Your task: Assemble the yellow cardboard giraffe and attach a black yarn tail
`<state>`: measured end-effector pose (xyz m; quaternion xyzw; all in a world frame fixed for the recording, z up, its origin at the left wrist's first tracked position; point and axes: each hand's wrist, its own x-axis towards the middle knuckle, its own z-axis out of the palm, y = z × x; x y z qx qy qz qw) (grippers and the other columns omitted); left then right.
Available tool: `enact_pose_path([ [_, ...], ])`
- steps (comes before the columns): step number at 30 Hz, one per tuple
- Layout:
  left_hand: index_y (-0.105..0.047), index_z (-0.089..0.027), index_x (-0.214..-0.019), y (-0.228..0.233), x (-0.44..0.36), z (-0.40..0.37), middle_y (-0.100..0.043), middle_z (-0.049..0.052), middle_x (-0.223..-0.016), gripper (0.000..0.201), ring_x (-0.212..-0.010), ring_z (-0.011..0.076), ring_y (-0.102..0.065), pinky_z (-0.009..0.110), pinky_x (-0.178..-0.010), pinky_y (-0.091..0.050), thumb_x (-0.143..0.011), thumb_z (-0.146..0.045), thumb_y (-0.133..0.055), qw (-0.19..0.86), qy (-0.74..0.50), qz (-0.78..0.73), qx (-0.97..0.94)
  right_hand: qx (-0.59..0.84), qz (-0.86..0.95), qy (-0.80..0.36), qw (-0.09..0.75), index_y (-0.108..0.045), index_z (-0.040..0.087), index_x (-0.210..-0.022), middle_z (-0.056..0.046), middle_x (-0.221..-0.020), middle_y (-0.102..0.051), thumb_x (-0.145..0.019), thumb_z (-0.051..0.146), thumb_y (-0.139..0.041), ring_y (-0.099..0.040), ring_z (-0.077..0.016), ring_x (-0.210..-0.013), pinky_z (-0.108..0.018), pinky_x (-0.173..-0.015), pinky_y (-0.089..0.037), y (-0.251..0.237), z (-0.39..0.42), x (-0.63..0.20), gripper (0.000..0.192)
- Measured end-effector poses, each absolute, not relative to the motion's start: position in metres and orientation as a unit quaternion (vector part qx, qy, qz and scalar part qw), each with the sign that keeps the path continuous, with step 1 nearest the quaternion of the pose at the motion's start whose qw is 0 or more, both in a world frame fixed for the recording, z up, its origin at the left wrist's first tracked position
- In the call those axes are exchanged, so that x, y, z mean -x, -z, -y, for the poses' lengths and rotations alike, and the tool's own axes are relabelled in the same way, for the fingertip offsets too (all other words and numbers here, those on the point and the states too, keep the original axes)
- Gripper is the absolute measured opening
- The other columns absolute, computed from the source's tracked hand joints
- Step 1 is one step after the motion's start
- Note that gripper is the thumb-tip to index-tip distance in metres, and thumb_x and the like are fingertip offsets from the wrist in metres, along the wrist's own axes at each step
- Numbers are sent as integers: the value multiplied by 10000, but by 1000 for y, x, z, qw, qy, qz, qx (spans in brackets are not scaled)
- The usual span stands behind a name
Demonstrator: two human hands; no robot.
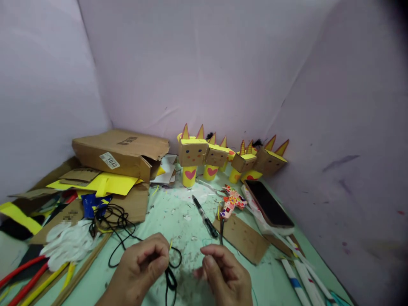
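Note:
My left hand (142,265) is at the bottom centre with its fingers pinched on a black cord (174,259) that loops under it and runs left across the table. A thin yellow strip (171,244) sticks up at its fingertips. My right hand (225,274) is beside it with its fingers curled; whether it grips the cord is hidden. A black pen (204,216) lies just beyond both hands.
Several yellow cardboard animal figures (191,159) stand along the back wall. A brown cardboard box (119,153), yellow paper and scraps pile up at the left. A phone (269,204), a cardboard strip (244,238), a patterned paper piece (232,199) and paper rolls (302,278) lie at the right.

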<state>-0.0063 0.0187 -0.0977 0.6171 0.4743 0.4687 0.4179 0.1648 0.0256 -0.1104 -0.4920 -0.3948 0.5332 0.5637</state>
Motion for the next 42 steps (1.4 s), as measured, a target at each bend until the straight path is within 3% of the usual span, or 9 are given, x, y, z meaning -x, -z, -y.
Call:
enact_pose_path([
  [8, -453, -188, -596, 92, 9, -21, -394, -19, -610, 351, -533, 111, -368, 223, -471, -311, -797, -472, -499, 440, -470, -501, -578, 479, 306, -623, 537, -642, 177, -693, 103, -341, -322, -563, 599, -693, -331, -77, -304, -247, -357, -431, 119, -40, -168, 445],
  [11, -469, -183, -601, 95, 11, -24, -400, -23, -590, 322, -505, 102, -364, 213, -441, -298, -805, -431, -499, 418, -458, -502, -602, 419, 250, -693, 531, -639, 156, -824, 75, -367, -461, -608, 576, -687, -478, -101, -355, -257, -467, -481, 114, -47, -171, 475],
  [14, -485, -176, -615, 95, 10, -23, -422, -20, -603, 297, -518, 100, -373, 212, -461, -306, -800, -407, -513, 393, -465, -503, -613, 357, 203, -738, 535, -614, 126, -942, -76, -702, -709, -612, 457, -741, -663, -172, -625, -280, -624, -508, 107, -47, -171, 484],
  [20, -501, -154, -632, 88, 1, -19, -407, -32, -571, 272, -491, 84, -340, 209, -448, -276, -763, -391, -533, 384, -470, -512, -607, 308, 193, -770, 524, -628, 119, -907, -102, -794, -729, -625, 362, -752, -684, -192, -719, -311, -730, -505, 100, -39, -170, 392],
  [24, -490, -150, -622, 83, -4, -16, -372, -50, -535, 283, -471, 70, -302, 196, -426, -244, -742, -399, -547, 390, -479, -504, -603, 343, 212, -779, 480, -624, 134, -692, -44, -601, -682, -698, 505, -651, -624, -134, -518, -262, -576, -494, 96, -38, -171, 372],
  [29, -494, -145, -633, 83, -7, -12, -361, -60, -518, 297, -464, 63, -294, 189, -423, -232, -729, -417, -562, 407, -494, -490, -591, 343, 268, -752, 495, -343, 194, -382, 99, -327, -348, -636, 541, -681, -314, -42, -314, -252, -523, -476, 96, -35, -170, 547],
  [32, -491, -150, -631, 82, -8, -11, -337, -73, -490, 301, -444, 62, -277, 192, -420, -224, -728, -427, -558, 425, -499, -481, -583, 352, 311, -721, 510, -597, 171, -641, 37, -640, -622, -501, 346, -822, -501, -69, -460, -247, -552, -484, 97, -31, -167, 318],
  [35, -492, -153, -610, 78, -7, -11, -388, -52, -523, 283, -486, 82, -331, 207, -463, -278, -734, -401, -549, 405, -489, -476, -608, 354, 333, -710, 510, -631, 215, -960, -33, -1025, -637, -480, 241, -835, -608, -133, -715, -273, -637, -495, 98, -29, -166, 522],
  [42, -580, -158, -623, 75, -7, -11, -547, 71, -877, 203, -838, 190, -507, 314, -790, -394, -759, -297, -522, 287, -450, -462, -709, 312, 420, -736, 430, -714, 134, -784, -81, -789, -700, -654, 464, -695, -625, -191, -808, -325, -839, -418, 100, -24, -164, 356],
])
